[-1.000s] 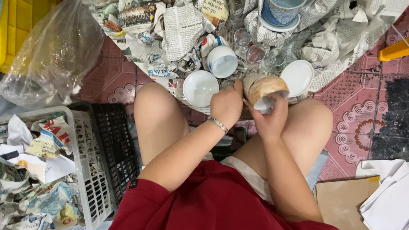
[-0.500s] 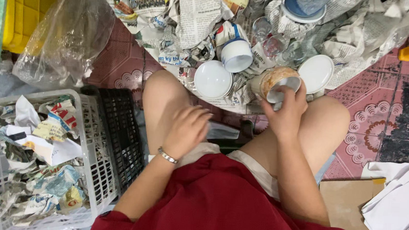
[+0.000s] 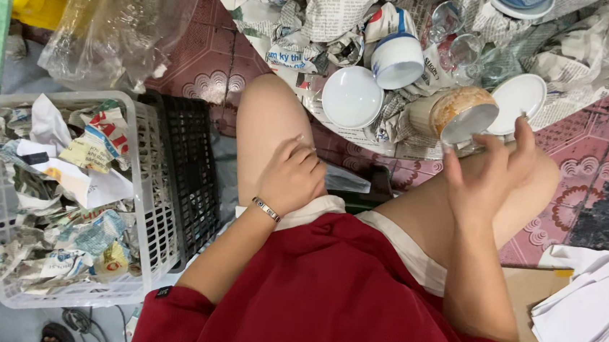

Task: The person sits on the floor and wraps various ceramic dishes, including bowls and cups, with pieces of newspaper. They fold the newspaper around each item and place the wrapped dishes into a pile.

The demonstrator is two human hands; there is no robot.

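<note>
Brown-glazed ceramic cup (image 3: pixel 460 112), tilted on its side, is gripped by the right hand (image 3: pixel 488 180) above the right knee, near crumpled newspaper (image 3: pixel 346 8). Left hand (image 3: pixel 293 176) rests loosely curled, empty, on the left thigh beside a white basket (image 3: pixel 146 180).

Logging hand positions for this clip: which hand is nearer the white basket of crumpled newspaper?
Left. The left hand rests on the thigh, just across from the white basket. The right hand is farther away, at the brown cup.

Patterned tile floor (image 3: pixel 211 62) bears crumpled newspaper (image 3: pixel 346 8) and white basket (image 3: pixel 141 180).
</note>
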